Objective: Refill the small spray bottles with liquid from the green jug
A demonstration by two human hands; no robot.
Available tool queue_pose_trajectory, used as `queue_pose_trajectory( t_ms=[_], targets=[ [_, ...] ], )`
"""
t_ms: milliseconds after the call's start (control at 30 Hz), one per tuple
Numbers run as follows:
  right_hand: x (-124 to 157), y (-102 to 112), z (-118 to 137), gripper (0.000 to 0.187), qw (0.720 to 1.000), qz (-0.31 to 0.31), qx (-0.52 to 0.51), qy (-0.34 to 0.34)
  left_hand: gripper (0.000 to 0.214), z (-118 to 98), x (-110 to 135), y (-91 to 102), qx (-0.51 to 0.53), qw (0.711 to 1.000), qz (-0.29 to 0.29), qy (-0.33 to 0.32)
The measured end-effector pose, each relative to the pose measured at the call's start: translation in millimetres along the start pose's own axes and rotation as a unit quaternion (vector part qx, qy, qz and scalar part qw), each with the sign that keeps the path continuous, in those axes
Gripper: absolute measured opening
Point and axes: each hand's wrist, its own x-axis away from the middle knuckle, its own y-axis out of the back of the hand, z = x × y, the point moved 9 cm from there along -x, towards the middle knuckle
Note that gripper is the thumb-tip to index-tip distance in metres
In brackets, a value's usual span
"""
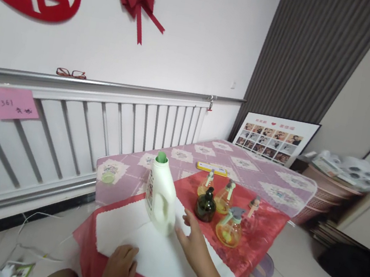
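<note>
A pale green laundry detergent bottle (163,210) with a handle stands on a white cloth (152,251), its neck uncapped and a green spout showing. My right hand (193,241) is just right of the bottle's base, thumb and fingers apart, holding nothing. Near the front edge, my left hand (121,265) rests on the cloth with its fingers loosely bent and nothing visible in it. A light green cap (108,177) lies on the table at the left. Right of the bottle stand a dark green pump bottle (205,207) and several round spray bottles (228,231), most with yellow liquid.
A red cloth (264,218) lies beneath the white one, over a purple patterned tablecloth (237,164). Behind the spray bottles is a flat yellow box (212,168). A white radiator (130,124) runs along the wall. Pinkish baskets (317,194) stand at the right.
</note>
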Motion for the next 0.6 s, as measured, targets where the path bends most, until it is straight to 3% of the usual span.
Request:
queue_pose_trajectory(
  t_ms=[133, 333, 433, 600],
  targets=[
    [-34, -21, 16, 0.050, 1.000, 0.021, -0.021, -0.002, 0.030, 4, 5, -6.0, -0.013, 0.998, -0.044, -0.038],
    [-56, -51, 19, 0.020, 0.994, 0.067, -0.079, -0.018, 0.029, 7, 6, -9.8, -0.027, 0.994, -0.063, -0.084],
    [-58, -48, 16, 0.018, 0.993, 0.058, -0.105, -0.023, 0.026, 5, 7, -10.4, -0.046, 0.990, -0.078, -0.104],
    [-65, -26, 8, 0.020, 0.993, 0.011, -0.116, -0.034, 0.025, 4, 11, -7.8, -0.068, 0.979, -0.133, -0.139]
  ],
)
